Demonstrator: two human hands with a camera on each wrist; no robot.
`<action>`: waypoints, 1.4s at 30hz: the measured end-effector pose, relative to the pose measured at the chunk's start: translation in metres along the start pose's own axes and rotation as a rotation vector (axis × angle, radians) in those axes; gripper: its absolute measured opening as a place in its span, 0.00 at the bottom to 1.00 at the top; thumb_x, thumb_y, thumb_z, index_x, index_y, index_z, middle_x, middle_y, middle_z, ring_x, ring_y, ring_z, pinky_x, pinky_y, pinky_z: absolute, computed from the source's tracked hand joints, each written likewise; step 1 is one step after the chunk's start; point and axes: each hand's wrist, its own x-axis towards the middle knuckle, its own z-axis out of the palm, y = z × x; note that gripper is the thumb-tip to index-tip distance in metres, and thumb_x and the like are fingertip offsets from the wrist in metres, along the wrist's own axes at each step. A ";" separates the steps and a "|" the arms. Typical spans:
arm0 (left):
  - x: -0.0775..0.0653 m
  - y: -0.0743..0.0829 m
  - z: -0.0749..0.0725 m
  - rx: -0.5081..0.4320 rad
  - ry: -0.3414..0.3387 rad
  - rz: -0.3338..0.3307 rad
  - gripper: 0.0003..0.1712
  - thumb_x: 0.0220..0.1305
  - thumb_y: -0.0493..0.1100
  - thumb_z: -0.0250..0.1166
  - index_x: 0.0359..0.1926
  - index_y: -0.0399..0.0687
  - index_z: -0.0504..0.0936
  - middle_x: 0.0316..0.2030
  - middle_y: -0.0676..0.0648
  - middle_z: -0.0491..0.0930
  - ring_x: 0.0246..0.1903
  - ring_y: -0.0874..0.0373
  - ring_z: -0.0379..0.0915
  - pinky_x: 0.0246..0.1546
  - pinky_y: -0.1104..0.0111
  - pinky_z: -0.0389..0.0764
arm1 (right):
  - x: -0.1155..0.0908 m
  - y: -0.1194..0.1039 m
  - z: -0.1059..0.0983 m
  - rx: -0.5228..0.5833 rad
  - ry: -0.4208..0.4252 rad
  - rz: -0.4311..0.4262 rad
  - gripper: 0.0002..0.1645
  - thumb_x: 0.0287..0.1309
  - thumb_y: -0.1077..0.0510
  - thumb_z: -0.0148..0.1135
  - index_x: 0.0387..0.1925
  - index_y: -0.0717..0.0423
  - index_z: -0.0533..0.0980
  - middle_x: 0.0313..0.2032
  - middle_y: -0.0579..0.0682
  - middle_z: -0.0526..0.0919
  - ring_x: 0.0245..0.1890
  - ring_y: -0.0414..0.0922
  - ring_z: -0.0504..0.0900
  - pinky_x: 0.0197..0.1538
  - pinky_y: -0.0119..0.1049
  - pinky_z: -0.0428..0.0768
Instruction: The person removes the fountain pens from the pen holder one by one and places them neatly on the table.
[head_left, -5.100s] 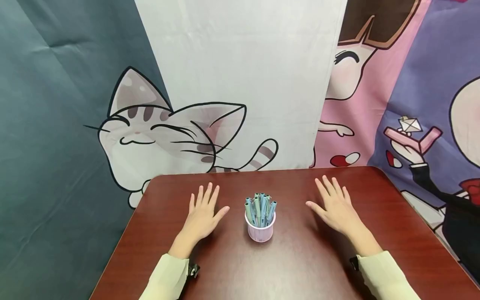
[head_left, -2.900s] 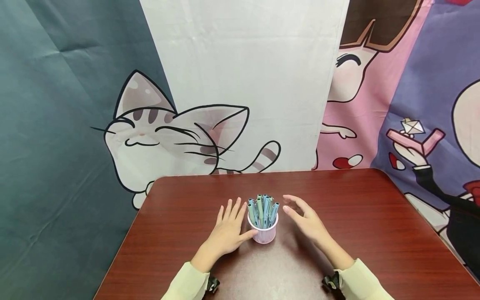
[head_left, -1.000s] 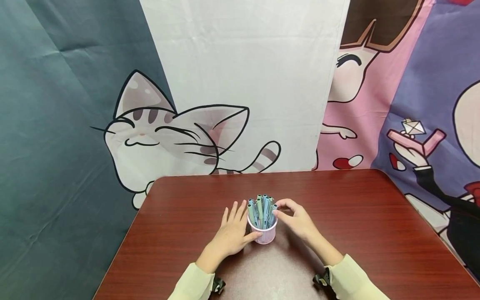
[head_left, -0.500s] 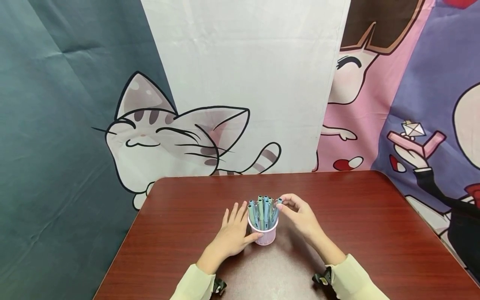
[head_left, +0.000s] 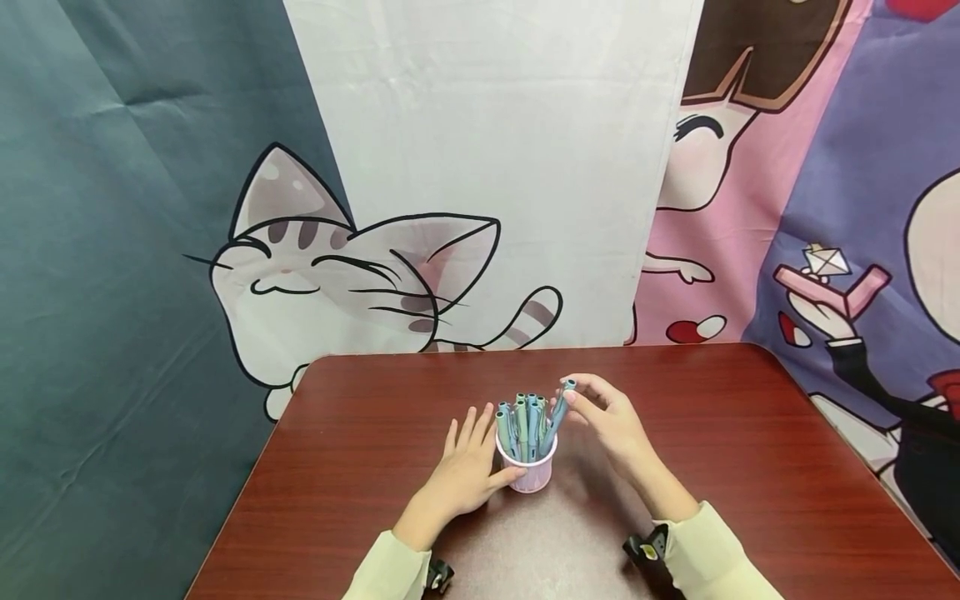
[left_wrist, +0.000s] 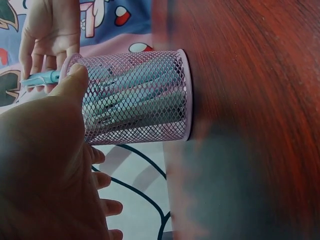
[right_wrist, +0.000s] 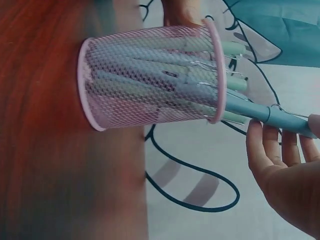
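Observation:
A pink mesh pen cup (head_left: 529, 477) stands upright on the table, filled with blue and green pens (head_left: 522, 425). My left hand (head_left: 463, 473) lies against its left side, fingers straight and spread, thumb across the front near the rim; the left wrist view has that thumb at the rim of the cup (left_wrist: 135, 100). Thumb and fingers of my right hand (head_left: 613, 421) pinch the capped top of a blue pen (head_left: 558, 414). This pen leans right and sticks up above the others; the right wrist view has the lower part of the blue pen (right_wrist: 250, 108) still inside the mesh.
The red-brown wooden table (head_left: 375, 392) reaches back to a printed cloth backdrop (head_left: 487, 125) with a cartoon cat. Each wrist wears a small black camera, the right camera (head_left: 647, 546) showing just past the sleeve (head_left: 712, 554).
Both hands came in from the sides to the cup. My right hand took hold of the blue pen and drew it partway up and right; the left hand stays at the cup.

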 end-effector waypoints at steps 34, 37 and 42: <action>-0.002 -0.001 0.003 -0.017 0.033 0.014 0.55 0.67 0.73 0.55 0.77 0.37 0.57 0.80 0.39 0.47 0.78 0.38 0.39 0.74 0.38 0.45 | 0.006 -0.029 -0.031 0.111 0.099 0.020 0.21 0.68 0.59 0.64 0.56 0.71 0.75 0.35 0.48 0.85 0.35 0.48 0.89 0.41 0.43 0.88; -0.003 0.000 0.004 -0.023 0.032 0.013 0.55 0.66 0.73 0.55 0.77 0.37 0.57 0.80 0.39 0.47 0.78 0.38 0.39 0.74 0.38 0.45 | 0.007 -0.027 -0.034 0.104 0.107 0.041 0.18 0.68 0.58 0.65 0.54 0.65 0.79 0.35 0.48 0.85 0.34 0.46 0.89 0.39 0.42 0.88; -0.002 0.000 0.003 -0.026 0.028 0.005 0.55 0.67 0.73 0.54 0.78 0.38 0.56 0.80 0.39 0.47 0.79 0.39 0.38 0.74 0.39 0.44 | 0.007 -0.024 -0.037 0.089 0.116 0.067 0.14 0.67 0.57 0.66 0.51 0.58 0.81 0.35 0.47 0.85 0.34 0.45 0.88 0.38 0.42 0.88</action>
